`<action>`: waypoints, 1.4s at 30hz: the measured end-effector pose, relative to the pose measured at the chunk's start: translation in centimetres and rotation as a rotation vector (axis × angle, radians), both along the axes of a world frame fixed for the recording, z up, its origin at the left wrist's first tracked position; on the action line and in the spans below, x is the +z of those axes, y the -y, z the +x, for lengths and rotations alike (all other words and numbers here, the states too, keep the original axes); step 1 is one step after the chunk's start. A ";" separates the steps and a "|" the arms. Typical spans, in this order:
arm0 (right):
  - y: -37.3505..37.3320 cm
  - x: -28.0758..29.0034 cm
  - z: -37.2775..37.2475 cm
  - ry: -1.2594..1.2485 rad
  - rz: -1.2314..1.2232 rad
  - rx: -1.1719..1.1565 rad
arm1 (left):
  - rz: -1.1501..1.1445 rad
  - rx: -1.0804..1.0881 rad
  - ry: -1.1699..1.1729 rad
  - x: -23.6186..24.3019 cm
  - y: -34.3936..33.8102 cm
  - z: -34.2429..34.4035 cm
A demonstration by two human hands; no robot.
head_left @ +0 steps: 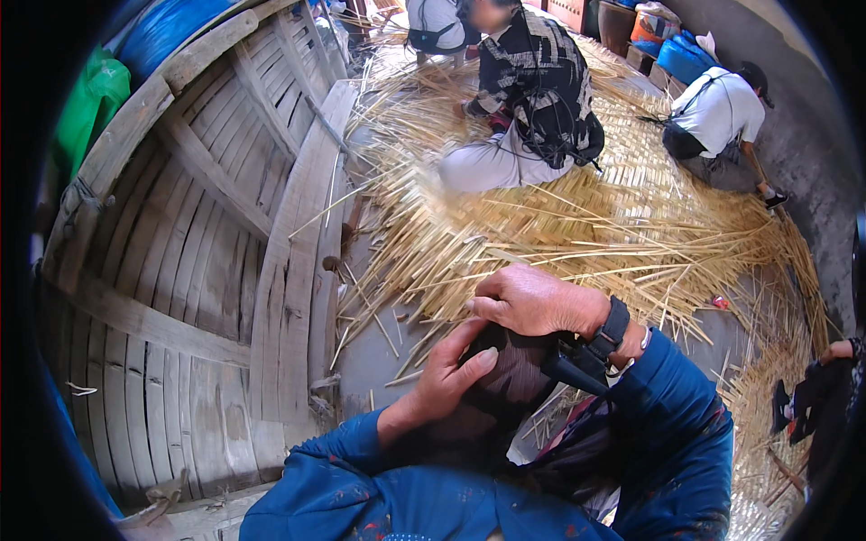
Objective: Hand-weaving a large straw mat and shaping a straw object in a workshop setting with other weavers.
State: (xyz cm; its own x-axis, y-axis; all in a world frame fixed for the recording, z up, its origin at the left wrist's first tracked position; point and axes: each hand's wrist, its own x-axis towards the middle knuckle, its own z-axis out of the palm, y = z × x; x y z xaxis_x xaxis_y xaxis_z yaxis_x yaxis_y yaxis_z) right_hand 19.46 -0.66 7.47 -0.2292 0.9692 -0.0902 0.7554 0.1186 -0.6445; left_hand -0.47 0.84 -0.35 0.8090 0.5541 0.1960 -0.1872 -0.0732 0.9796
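Observation:
My left hand (446, 374) and my right hand (532, 302) meet over a dark mesh cloth (510, 383) held close to my body. The fingers of my left hand press against its left edge. My right hand curls over its top, with a black strap and a small black device (586, 356) at that wrist. Both forearms wear blue sleeves. Beyond the hands lies a large woven mat of pale bamboo strips (613, 216), its loose strip ends reaching toward me.
A big round bamboo-and-wood boat hull (207, 234) stands tipped at the left. Two people (528, 99) (717, 122) crouch on the far mat. A dark sleeve and hand (816, 397) show at the right edge. Blue and orange containers (672, 41) line the back wall.

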 end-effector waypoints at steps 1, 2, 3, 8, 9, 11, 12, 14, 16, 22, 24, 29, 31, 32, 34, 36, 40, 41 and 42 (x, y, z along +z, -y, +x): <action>0.0 0.1 0.0 -0.005 -0.005 -0.001 | -0.001 -0.004 -0.004 0.1 0.0 0.0; 0.1 0.0 0.0 -0.010 -0.010 -0.003 | -0.002 -0.008 -0.009 0.2 0.1 0.0; 0.0 -0.3 0.3 0.004 0.030 0.034 | -0.003 -0.012 -0.013 0.3 0.1 -0.1; 0.1 0.2 0.0 -0.016 -0.026 -0.002 | 0.042 -0.014 -0.015 0.4 -0.1 -0.1; 0.0 0.2 0.0 -0.015 -0.029 -0.006 | 0.051 -0.010 -0.008 0.4 -0.1 0.0; 0.1 0.3 0.0 -0.017 -0.033 -0.012 | 0.043 -0.011 -0.002 0.4 -0.1 0.0; 0.1 0.4 0.0 -0.019 -0.034 -0.014 | 0.039 -0.013 0.002 0.4 -0.1 0.0; 0.2 0.5 -0.1 -0.027 -0.039 -0.028 | 0.039 -0.013 -0.005 0.2 -0.1 0.0; 0.2 0.4 -0.1 -0.042 -0.050 -0.046 | 0.047 -0.006 -0.011 0.2 -0.1 -0.1; 0.1 0.6 -0.1 -0.020 -0.039 -0.029 | 0.042 -0.015 -0.001 0.3 -0.2 -0.1; 0.1 0.7 -0.1 -0.022 -0.059 -0.036 | 0.008 -0.019 0.005 0.4 -0.1 0.0; 0.1 0.5 -0.1 -0.041 -0.034 -0.043 | 0.021 -0.013 0.009 0.3 -0.2 0.0; 0.1 0.4 -0.1 -0.038 -0.023 -0.042 | 0.029 -0.008 0.011 0.3 -0.2 0.0; 0.1 0.4 -0.1 -0.036 -0.028 -0.046 | 0.032 -0.008 0.012 0.3 -0.2 0.0; 0.1 0.4 -0.1 -0.031 -0.038 -0.052 | 0.027 -0.008 0.011 0.2 -0.2 -0.1; 0.0 0.3 -0.1 -0.021 -0.023 -0.043 | 0.013 -0.012 0.008 0.0 -0.3 -0.1; 0.0 0.3 -0.1 -0.010 -0.006 -0.039 | -0.005 -0.015 0.014 0.0 -0.3 -0.1; 0.0 0.3 -0.1 -0.006 0.002 -0.035 | -0.006 -0.011 0.016 -0.1 -0.3 -0.1; 0.1 0.3 -0.2 -0.004 0.007 -0.033 | -0.011 -0.010 0.016 -0.3 -0.1 -0.2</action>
